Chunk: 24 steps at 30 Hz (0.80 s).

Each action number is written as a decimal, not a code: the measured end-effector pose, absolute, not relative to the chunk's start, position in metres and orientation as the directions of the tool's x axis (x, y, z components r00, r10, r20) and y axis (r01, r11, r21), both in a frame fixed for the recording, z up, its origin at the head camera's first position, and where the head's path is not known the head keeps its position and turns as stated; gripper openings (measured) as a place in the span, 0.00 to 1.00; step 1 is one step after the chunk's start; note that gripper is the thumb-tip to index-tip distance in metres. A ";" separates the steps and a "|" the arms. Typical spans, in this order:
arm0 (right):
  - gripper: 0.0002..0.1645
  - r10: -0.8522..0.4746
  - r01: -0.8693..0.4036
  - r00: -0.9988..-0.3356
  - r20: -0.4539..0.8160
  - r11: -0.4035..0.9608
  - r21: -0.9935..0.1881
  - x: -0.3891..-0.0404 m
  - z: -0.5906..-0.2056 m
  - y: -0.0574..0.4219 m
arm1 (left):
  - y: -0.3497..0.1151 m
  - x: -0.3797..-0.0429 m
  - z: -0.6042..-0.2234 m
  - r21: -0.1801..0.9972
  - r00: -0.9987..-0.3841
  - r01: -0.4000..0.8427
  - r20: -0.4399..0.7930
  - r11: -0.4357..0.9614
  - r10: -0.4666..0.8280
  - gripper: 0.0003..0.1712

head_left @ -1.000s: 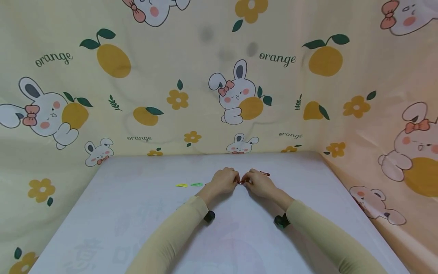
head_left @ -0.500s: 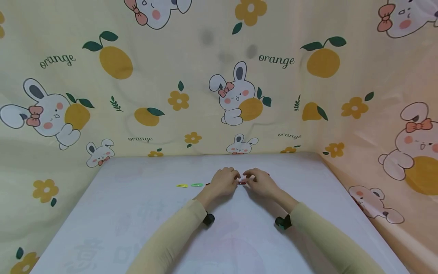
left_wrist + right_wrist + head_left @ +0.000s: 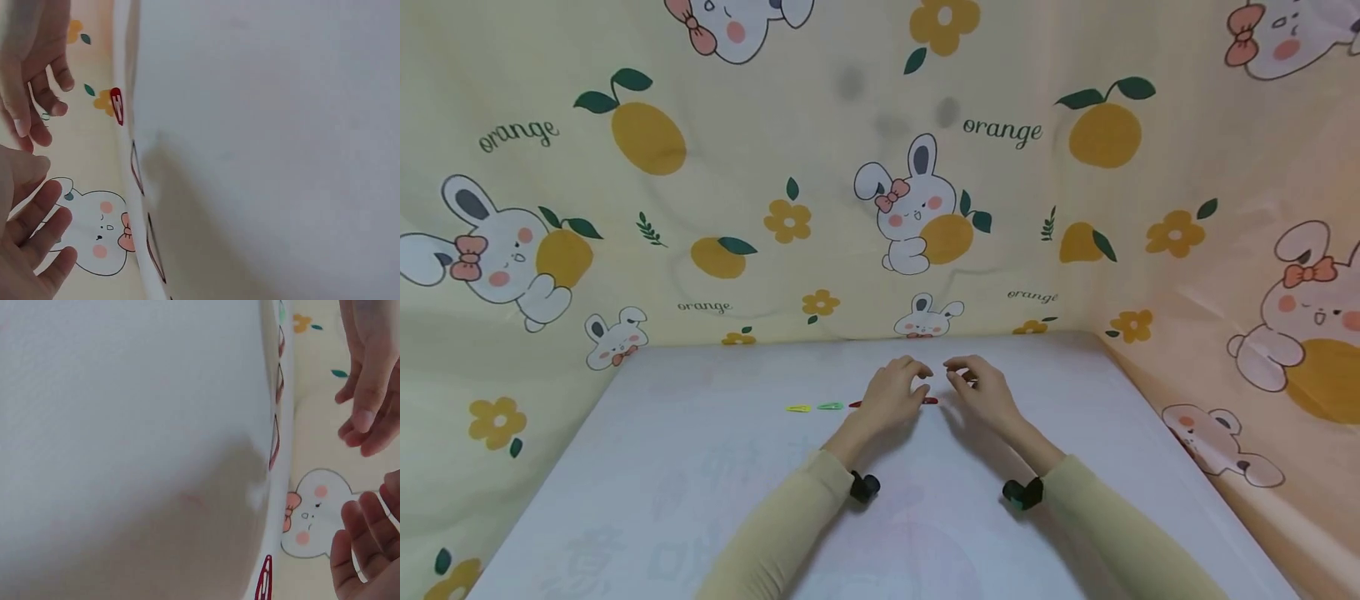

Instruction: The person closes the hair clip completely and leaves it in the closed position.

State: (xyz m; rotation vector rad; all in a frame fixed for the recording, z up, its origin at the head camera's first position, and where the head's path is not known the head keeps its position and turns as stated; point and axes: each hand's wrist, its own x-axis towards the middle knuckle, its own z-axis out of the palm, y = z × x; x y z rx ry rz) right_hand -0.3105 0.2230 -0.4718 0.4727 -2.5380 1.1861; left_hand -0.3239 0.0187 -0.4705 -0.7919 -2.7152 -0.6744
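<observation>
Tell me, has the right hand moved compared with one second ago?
Yes. The right hand has let go of the red hair clip and drawn back, rightward and slightly up; the clip now lies on the white table between both hands.

White table [image 3: 125, 425] fills the view from nine o'clock to centre. At three o'clock the right hand [image 3: 375, 375] hangs with loose, empty fingers. At five o'clock, the left hand [image 3: 365, 550]. At six o'clock, a red hair clip [image 3: 264, 584] lies on the table edge.
</observation>
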 end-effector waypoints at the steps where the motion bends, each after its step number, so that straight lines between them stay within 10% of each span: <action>1: 0.14 -0.155 -0.413 -0.900 0.408 0.605 -0.681 -0.310 -0.471 0.225 | 0.019 -0.324 -0.470 0.375 -0.823 0.560 0.359 0.739 0.441 0.13; 24: 0.18 -0.074 -0.211 -0.970 0.230 0.723 -0.657 -0.330 -0.485 0.286 | 0.037 -0.329 -0.465 0.524 -0.849 0.523 0.391 0.672 0.355 0.12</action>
